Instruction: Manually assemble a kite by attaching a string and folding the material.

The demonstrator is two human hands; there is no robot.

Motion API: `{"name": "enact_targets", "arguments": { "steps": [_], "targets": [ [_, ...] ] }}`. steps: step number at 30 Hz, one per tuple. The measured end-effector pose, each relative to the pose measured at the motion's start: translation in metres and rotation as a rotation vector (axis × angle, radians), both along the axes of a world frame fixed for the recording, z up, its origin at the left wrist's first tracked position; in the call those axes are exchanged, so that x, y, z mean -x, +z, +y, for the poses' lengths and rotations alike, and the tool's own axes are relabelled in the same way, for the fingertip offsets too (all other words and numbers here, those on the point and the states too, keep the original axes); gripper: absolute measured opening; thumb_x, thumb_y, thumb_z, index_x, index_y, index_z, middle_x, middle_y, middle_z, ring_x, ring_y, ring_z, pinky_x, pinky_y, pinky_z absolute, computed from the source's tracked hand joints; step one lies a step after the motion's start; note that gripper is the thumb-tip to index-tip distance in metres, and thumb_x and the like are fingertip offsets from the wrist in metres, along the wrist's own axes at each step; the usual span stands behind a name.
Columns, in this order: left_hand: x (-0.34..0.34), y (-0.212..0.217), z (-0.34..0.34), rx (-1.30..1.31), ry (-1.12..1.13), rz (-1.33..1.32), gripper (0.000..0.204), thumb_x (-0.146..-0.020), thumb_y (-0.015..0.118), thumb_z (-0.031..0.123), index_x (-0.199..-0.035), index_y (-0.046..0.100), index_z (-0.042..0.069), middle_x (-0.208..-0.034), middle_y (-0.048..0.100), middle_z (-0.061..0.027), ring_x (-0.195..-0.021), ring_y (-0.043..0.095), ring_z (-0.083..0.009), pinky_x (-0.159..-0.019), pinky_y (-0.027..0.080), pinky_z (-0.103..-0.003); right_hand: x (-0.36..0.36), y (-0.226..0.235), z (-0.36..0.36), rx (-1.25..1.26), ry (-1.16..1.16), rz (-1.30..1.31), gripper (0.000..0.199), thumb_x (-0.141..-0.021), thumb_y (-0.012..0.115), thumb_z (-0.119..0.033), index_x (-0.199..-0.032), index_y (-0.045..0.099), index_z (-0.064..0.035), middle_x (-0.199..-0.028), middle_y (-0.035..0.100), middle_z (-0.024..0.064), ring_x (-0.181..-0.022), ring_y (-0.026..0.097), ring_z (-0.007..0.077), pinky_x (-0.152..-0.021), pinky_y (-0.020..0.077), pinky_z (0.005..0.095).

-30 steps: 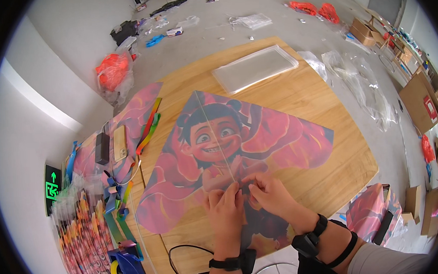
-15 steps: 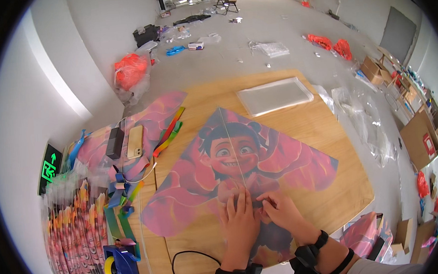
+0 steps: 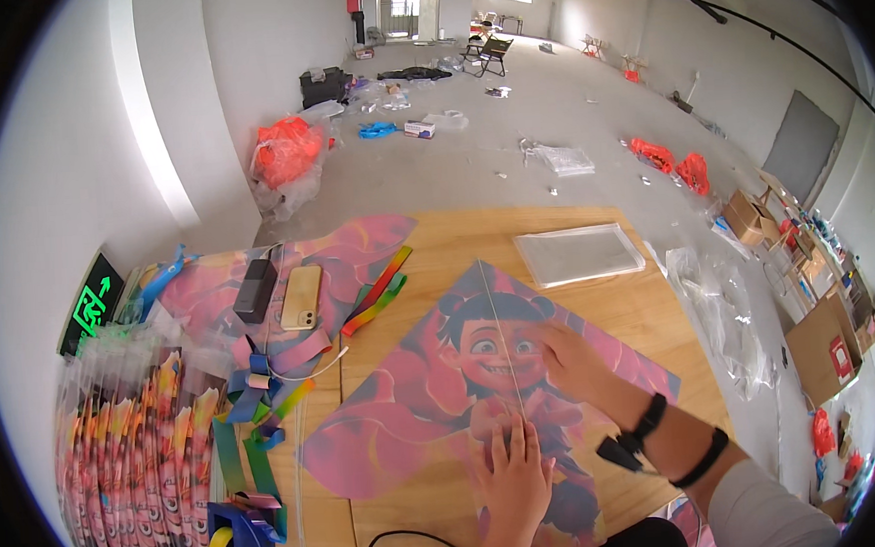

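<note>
Observed left hand (image 3: 515,481) flat on printed sheet (image 3: 392,427), lower centre, grasping nothing. Cannot tell grip of right hand (image 3: 571,364). Noted tabletop (image 3: 632,307) past sheet's edge, centre right.

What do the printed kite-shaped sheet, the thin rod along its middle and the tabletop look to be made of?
Printed sheet: probably thin fabric or plastic film, mostly matte; it lies flat, with no weave discernible.
Thin rod: pale, slim and straight; perhaps fibreglass, plastic or wood.
Tabletop: wood or wood-look laminate, smooth finish, judging by its light brown grain.
</note>
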State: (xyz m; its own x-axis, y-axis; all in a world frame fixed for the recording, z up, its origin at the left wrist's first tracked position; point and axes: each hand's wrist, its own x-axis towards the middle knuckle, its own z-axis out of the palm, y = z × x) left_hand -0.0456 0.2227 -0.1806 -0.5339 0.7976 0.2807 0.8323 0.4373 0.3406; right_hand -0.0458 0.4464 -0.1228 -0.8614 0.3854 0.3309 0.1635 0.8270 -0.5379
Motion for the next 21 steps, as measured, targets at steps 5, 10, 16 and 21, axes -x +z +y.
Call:
{"name": "enact_targets", "arguments": {
  "steps": [5, 10, 16, 21],
  "targets": [
    [-0.002, 0.003, -0.001, 0.000, 0.016, -0.017, 0.064, -0.090, 0.065, 0.044, -0.142, 0.057, 0.008, -0.152, 0.050, -0.0082, -0.139, 0.043, -0.0337, -0.111, 0.029, -0.062, 0.075, -0.038, 0.050, -0.031, -0.008, -0.066, 0.038, -0.092, 0.052, 0.000, -0.128, 0.062, -0.0029, -0.129, 0.061, 0.0239, -0.120, 0.057, 0.0436, -0.100, 0.0475, 0.0488],
    [-0.004, 0.006, -0.001, 0.020, -0.005, -0.030, 0.064, -0.090, 0.066, 0.044, -0.142, 0.057, 0.008, -0.151, 0.050, -0.0073, -0.138, 0.043, -0.0337, -0.111, 0.028, -0.064, 0.115, -0.067, 0.085, -0.273, -0.026, -0.033, 0.046, -0.090, 0.053, -0.001, -0.135, 0.058, -0.0043, -0.137, 0.059, 0.0198, -0.124, 0.057, 0.0416, -0.104, 0.0470, 0.0482],
    [-0.001, 0.006, -0.003, 0.011, -0.015, -0.101, 0.062, -0.091, 0.066, 0.042, -0.141, 0.057, 0.007, -0.154, 0.046, -0.0071, -0.142, 0.040, -0.0309, -0.111, 0.028, -0.062, 0.140, -0.083, 0.102, -0.424, -0.099, -0.350, 0.046, -0.098, 0.049, -0.017, -0.143, 0.052, -0.0072, -0.152, 0.050, 0.0100, -0.131, 0.055, 0.0343, -0.104, 0.0462, 0.0547],
    [0.001, 0.006, -0.002, 0.006, 0.008, -0.059, 0.061, -0.089, 0.067, 0.042, -0.139, 0.059, 0.009, -0.149, 0.051, -0.0053, -0.138, 0.044, -0.0312, -0.107, 0.035, -0.058, 0.147, -0.075, 0.099, -0.434, -0.084, -0.369, 0.045, -0.101, 0.049, -0.024, -0.142, 0.052, -0.0076, -0.157, 0.045, 0.0077, -0.141, 0.046, 0.0296, -0.103, 0.0448, 0.0547]
  ]
}}
